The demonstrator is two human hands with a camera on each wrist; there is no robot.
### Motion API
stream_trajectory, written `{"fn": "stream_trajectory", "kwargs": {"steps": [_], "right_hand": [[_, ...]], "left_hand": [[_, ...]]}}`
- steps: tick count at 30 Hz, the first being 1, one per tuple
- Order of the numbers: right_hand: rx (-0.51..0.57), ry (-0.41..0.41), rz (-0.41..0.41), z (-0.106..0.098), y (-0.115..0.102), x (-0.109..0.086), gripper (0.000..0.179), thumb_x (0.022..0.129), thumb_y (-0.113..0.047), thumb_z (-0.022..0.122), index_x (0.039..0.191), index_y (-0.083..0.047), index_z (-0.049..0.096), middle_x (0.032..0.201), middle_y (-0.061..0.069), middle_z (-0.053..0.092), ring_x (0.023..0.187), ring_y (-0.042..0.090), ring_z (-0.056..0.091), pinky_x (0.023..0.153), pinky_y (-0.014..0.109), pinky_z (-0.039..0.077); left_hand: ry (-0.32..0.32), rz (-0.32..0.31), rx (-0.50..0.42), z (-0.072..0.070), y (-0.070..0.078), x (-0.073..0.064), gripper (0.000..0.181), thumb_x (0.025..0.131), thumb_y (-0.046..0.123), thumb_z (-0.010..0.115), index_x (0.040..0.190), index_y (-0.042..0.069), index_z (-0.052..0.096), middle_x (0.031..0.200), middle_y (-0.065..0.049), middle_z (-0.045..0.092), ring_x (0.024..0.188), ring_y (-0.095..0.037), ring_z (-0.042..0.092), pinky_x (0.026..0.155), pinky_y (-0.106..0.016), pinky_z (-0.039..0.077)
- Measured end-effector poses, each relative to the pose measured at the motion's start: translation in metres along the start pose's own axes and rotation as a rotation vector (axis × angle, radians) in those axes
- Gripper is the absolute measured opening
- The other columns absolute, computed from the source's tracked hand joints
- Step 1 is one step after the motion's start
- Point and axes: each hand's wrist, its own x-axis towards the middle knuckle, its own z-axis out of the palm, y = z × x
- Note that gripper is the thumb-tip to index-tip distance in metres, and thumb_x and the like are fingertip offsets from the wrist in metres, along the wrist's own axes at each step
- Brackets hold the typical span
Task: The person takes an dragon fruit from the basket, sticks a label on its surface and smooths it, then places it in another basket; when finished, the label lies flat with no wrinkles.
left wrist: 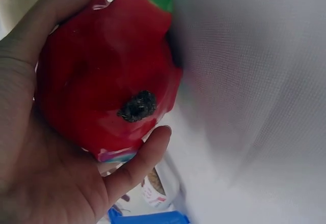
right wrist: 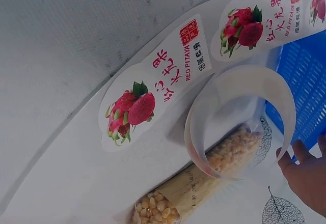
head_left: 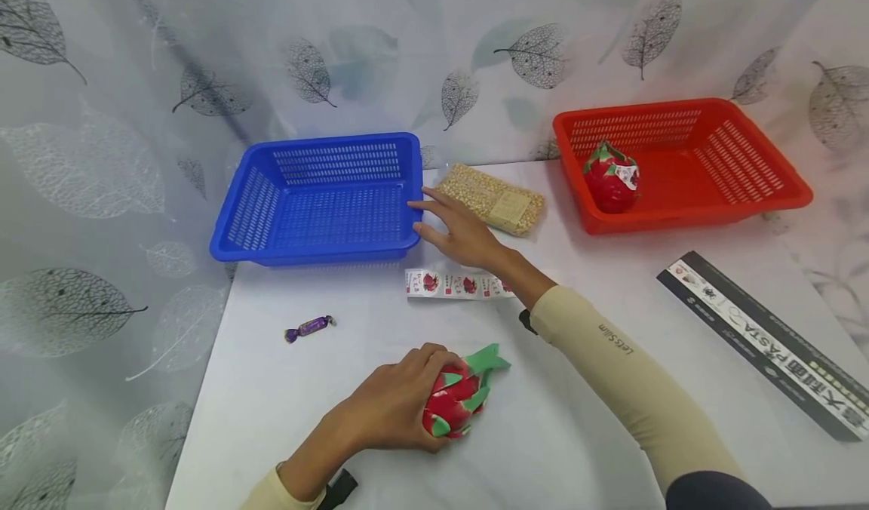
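Head view: glossy dragon fruit — likely light, firm, slippery; hold round belly. Left grip clasps it — right grip spread.

Left hand grips a red, green-leaved dragon fruit in front of the blue slotted plastic basket! Right hand, fingers outstretched, is at that basket's right rim. Just right of it, a clear bag of yellow kernels; farther right, a red plastic basket cradles another dragon fruit. In front of blue: purple-wrapped candy, white label strip.
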Motion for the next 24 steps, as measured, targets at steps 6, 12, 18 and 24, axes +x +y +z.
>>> {"fn": "stream_trajectory", "kwargs": {"steps": [6, 12, 18, 24], "right_hand": [[-0.001, 0.005, 0.006, -0.006, -0.001, -0.003, 0.055, 0.11, -0.048, 0.052, 0.162, -0.031, 0.045, 0.178, -0.005, 0.019, 0.165, 0.024, 0.016, 0.132, 0.056, 0.016], [0.016, 0.045, -0.04, -0.012, 0.003, -0.011, 0.054, 0.11, -0.045, 0.054, 0.161, -0.027, 0.047, 0.176, -0.002, 0.026, 0.164, 0.025, 0.02, 0.132, 0.055, 0.019], [0.093, 0.187, -0.071, -0.031, 0.011, -0.031, 0.028, 0.106, -0.028, 0.068, 0.128, -0.012, 0.072, 0.135, 0.008, 0.07, 0.13, 0.027, 0.06, 0.114, 0.048, 0.047], [0.064, 0.159, -0.05, -0.052, 0.031, -0.059, 0.015, 0.101, -0.024, 0.074, 0.107, -0.01, 0.077, 0.091, 0.003, 0.072, 0.085, 0.022, 0.062, 0.078, 0.034, 0.054]], "left_hand": [[0.018, 0.021, 0.02, 0.0, 0.002, 0.002, 0.09, 0.076, 0.049, 0.092, 0.148, 0.03, 0.042, 0.146, 0.004, 0.051, 0.129, -0.012, 0.053, 0.084, -0.027, 0.06], [-0.017, 0.008, -0.052, -0.013, 0.002, 0.002, 0.097, 0.076, 0.07, 0.083, 0.153, 0.03, 0.04, 0.152, 0.004, 0.047, 0.131, -0.012, 0.05, 0.092, -0.034, 0.06], [0.137, -0.038, -0.113, -0.042, -0.009, 0.009, 0.076, 0.09, 0.066, 0.074, 0.149, 0.026, 0.05, 0.154, 0.003, 0.05, 0.14, -0.02, 0.049, 0.114, -0.051, 0.048], [0.254, 0.098, 0.202, -0.054, -0.025, 0.036, 0.048, 0.105, 0.031, 0.066, 0.149, 0.013, 0.057, 0.154, -0.008, 0.055, 0.15, -0.029, 0.044, 0.126, -0.057, 0.032]]}}
